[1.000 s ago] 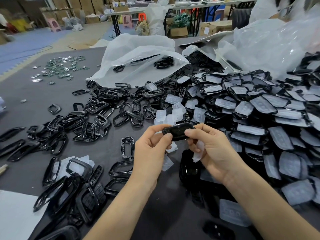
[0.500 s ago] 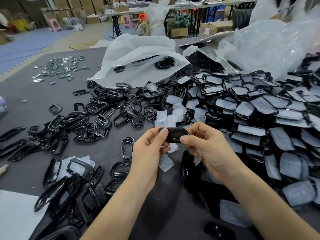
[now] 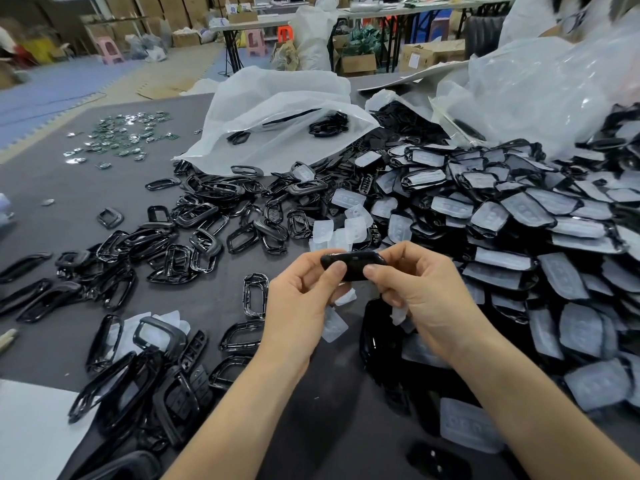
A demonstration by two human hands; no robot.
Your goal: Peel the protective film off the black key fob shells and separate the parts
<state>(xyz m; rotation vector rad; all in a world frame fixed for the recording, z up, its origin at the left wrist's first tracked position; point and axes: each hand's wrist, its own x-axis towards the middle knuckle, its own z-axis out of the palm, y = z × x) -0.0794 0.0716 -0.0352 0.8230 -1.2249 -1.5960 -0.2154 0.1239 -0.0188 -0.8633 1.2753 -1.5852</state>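
Pinching a black shell (image 3: pixel 353 265) by its ends, the left hand (image 3: pixel 298 306) and right hand (image 3: pixel 429 299) hold it edge-on above the table (image 3: pixel 69 202). A scrap of film (image 3: pixel 397 315) is tucked under the right fingers. Thumbs should probably pry gently along the seam.

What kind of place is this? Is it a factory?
Probably a small factory or packing workshop. A huge heap of black key fob shells covers the table, big plastic bags hold more parts, and cardboard boxes stand at the back.
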